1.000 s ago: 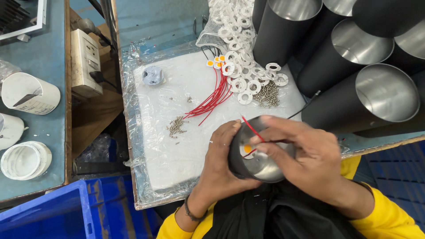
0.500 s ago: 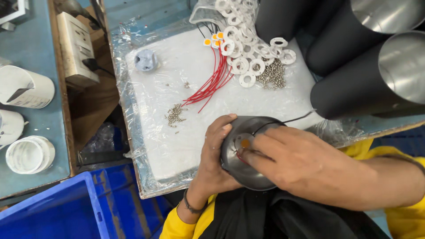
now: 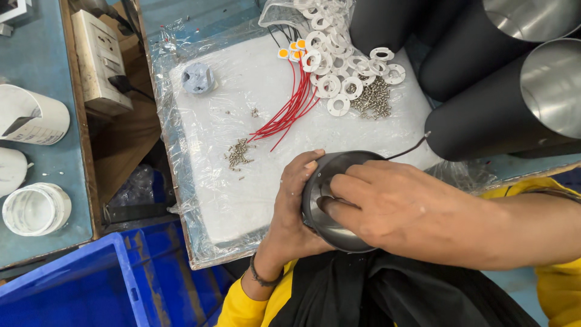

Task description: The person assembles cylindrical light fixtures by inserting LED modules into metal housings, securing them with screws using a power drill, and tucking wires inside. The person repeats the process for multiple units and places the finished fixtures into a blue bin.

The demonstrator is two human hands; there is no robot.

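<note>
Reaching deeper now, right hand (image 3: pixel 393 206) pokes curled fingers into the black housing (image 3: pixel 330 227) clamped by left hand (image 3: pixel 293 212).

Assembly workshop bench, black metal tubes (image 3: pixel 484 115), white rings (image 3: pixel 339 85), screws (image 3: pixel 372 100), red wires (image 3: pixel 290 115), blue crate (image 3: pixel 66 290)

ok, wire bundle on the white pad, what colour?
Red, the wire bundle fans across the white pad; head view shows it clearly.

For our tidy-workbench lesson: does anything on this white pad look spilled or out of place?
Yes. Small screws lie scattered loose left of the red wires, apart from the main screw pile by the white rings. Both hands, left and right, grip the black housing.
</note>
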